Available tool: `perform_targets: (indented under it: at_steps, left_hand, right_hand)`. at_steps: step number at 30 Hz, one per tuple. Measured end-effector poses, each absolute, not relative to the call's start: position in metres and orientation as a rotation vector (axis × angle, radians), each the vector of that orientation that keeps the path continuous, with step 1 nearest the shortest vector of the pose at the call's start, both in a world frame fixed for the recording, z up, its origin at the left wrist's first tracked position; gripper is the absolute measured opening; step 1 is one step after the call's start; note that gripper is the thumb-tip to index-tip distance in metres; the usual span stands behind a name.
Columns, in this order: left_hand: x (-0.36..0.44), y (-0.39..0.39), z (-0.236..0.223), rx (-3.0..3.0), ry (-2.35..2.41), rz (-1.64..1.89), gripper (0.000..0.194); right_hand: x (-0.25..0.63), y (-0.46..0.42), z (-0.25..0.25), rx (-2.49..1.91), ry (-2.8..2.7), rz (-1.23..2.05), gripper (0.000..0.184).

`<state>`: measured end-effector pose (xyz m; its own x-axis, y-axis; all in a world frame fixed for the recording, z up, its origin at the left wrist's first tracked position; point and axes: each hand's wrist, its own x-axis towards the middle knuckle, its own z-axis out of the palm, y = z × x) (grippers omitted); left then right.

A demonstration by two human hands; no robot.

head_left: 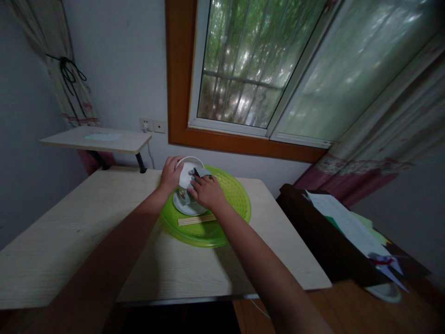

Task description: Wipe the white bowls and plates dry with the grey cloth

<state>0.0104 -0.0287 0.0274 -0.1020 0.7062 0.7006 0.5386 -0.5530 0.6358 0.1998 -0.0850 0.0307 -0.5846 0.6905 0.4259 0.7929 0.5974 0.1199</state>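
Observation:
My left hand (170, 175) is closed on the rim of a white bowl (187, 170), which is tilted with its inside towards me. My right hand (208, 191) presses a grey cloth (203, 172) against the bowl's inside, its fingers partly hiding the cloth. Below the bowl a white plate (191, 209) rests in a bright green round plastic tray (239, 204). Several light wooden chopsticks (194, 220) lie side by side in the tray, in front of the plate. Part of them is behind my right wrist.
The tray stands on a pale wooden table (104, 208). A raised shelf (97, 139) with a paper on it is at the back left. Right of the table, papers (344, 222) lie on a dark piece of furniture (313, 227). A window (243, 69) is behind.

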Motion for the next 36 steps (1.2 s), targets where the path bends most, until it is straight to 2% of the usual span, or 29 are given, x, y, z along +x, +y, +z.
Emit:
perform_targets:
  at_steps: [5,13,18,27,36]
  left_hand:
    - [0.0097,-0.0288,0.0264,1.996,1.399,1.73,0.031]
    - [0.0077,-0.0299,0.0255,2.023,1.378,1.744,0.031]
    - [0.007,-0.0281,0.0243,2.017,1.374,1.786,0.031]
    - [0.0059,-0.021,0.0199,1.999,1.403,1.817,0.029]
    - [0.0075,-0.0232,0.0227,1.986,1.419,1.808,0.03]
  right_hand:
    - [0.1958,-0.0861,0.028,-1.103,-2.595,-0.312,0.052]
    - [0.1949,-0.0894,0.0272,-0.875,-2.693,-0.03,0.07]
    - [0.194,-0.0884,0.0261,-0.808,-2.664,0.059,0.072]
    - [0.1982,-0.0822,0.0267,-0.991,-2.586,-0.221,0.05]
    - [0.2005,-0.0898,0.0327,-1.125,-2.514,-0.428,0.046]
